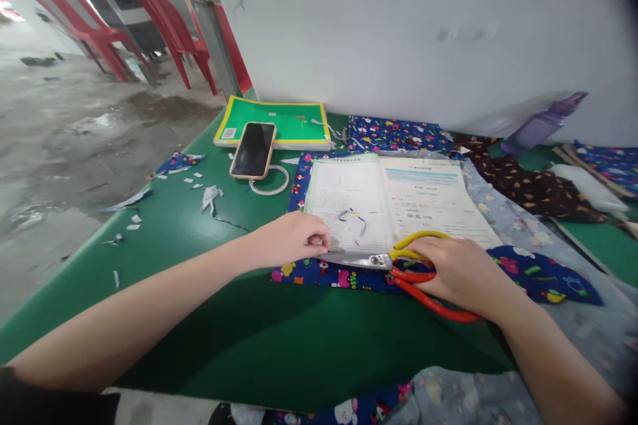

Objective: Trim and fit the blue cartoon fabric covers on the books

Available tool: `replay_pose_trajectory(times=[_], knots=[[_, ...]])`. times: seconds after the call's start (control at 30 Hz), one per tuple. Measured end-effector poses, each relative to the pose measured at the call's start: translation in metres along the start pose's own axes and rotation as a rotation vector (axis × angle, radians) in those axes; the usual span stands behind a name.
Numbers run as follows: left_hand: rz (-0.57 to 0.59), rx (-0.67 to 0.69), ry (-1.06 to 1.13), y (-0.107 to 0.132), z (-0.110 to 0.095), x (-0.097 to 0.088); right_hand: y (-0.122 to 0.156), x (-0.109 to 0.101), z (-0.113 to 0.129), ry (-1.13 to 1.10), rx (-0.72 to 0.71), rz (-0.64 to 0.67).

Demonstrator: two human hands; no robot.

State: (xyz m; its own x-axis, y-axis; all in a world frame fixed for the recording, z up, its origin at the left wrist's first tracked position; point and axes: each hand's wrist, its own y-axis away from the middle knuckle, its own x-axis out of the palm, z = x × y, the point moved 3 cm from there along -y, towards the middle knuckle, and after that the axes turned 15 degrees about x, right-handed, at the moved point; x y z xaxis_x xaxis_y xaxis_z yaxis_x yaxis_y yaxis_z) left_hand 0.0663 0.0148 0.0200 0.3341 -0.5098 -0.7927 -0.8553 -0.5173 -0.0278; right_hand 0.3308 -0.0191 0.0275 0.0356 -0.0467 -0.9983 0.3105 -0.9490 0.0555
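Note:
My right hand (461, 272) is closed around the yellow and red handles of a pair of scissors (413, 265). Their steel blades (356, 259) point left along the near edge of an open booklet (399, 202). My left hand (294, 239) is curled, fingertips pinching the booklet's lower left corner where it lies on dark blue printed fabric (319, 275). A few loose threads (353, 218) lie on the left page.
On the green table (209, 292) lie a phone (253, 149) on a white cable, a green-and-yellow folder (274, 123), fabric scraps (179, 163), more printed fabrics (528, 186) and a purple bottle (545, 123). A white wall stands behind. Red chairs (169, 26) are at far left.

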Motion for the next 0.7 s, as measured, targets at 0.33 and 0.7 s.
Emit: replay_pose_trajectory(times=[0.33,0.7], knots=[[0.039,0.038,0.061,0.002,-0.002,-0.005,0.004,-0.004,0.003,-0.078,0.004,0.03],[-0.004,0.071,0.055,0.002,-0.003,-0.007,0.005,-0.003,0.01,-0.117,-0.057,0.04]])
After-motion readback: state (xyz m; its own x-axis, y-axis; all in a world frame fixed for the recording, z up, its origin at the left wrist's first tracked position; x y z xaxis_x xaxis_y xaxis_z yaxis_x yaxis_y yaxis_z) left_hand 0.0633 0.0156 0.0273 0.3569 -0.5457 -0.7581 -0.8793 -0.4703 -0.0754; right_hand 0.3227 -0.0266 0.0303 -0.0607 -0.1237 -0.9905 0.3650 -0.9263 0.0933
